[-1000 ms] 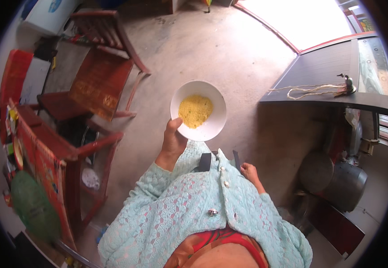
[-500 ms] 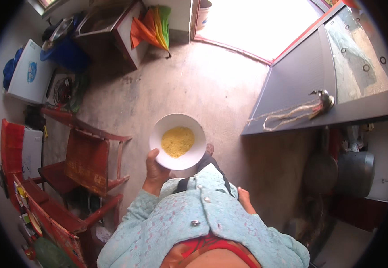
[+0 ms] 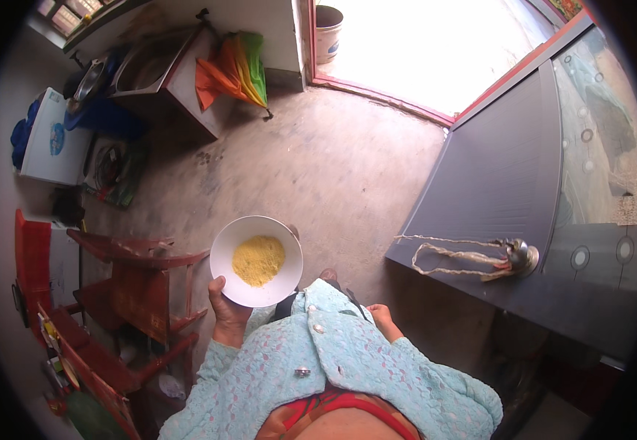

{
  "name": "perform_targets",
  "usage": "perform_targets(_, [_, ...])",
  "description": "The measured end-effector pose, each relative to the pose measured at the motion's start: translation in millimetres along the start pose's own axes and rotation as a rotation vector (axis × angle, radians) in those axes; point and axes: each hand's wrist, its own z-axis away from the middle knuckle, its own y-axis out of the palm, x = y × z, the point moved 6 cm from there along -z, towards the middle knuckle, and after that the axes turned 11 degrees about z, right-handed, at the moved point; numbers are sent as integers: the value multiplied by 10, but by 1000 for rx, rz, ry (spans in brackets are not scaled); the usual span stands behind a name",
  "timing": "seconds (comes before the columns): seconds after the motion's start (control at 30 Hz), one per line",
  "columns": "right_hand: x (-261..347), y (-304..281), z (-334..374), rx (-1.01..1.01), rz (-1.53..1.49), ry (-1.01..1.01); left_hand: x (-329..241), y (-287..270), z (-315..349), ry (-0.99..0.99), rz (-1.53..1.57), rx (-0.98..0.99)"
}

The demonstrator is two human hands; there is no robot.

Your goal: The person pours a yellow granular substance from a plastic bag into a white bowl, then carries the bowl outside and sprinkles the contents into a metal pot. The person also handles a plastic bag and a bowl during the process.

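Note:
My left hand (image 3: 229, 314) grips the near left rim of a white bowl (image 3: 292, 265), with the thumb over the edge and the other fingers hidden beneath. Inside the bowl lies a mound of yellow, crumbly meal (image 3: 258, 260); its exact kind cannot be made out. The bowl is held in front of my body, above the floor. My right hand (image 3: 382, 320) hangs low beside the hem of my light blue jacket (image 3: 366, 367). Its fingers are partly hidden, and nothing shows in it.
On the right a grey door (image 3: 487, 161) stands ajar, cord hanging from its handle (image 3: 521, 257). A bright doorway with a bucket (image 3: 328, 35) lies ahead. Red wooden chairs (image 3: 139, 293) stand left. Farther off are a folded umbrella (image 3: 236, 73), a sink unit (image 3: 150, 70) and a white appliance (image 3: 54, 139).
The bowl and my left hand sit lower and further left in the view. The door now looms larger on the right, and the doorway's bucket shows more fully. My left hand keeps its hold.

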Motion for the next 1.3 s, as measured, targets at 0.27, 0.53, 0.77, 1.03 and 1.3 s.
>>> perform_targets(0.27, [1143,-689,-373,-305,285,-94,278,392,-1434,-176,93,10])
perform_targets(0.53, [2038,-1049,-316,-279,20,16,552,1315,-2837,-379,-34,98])
perform_targets(0.77, [2738,-1323,-971,-312,-255,66,801,2073,-3774,-411,-20,112])
perform_targets(1.03, [3654,-1983,-1780,-110,-204,44,926,2829,-4333,-253,-85,9])
perform_targets(1.3, [4327,-2593,-2221,8,-145,107,1241,3132,-5064,-284,-18,-86])
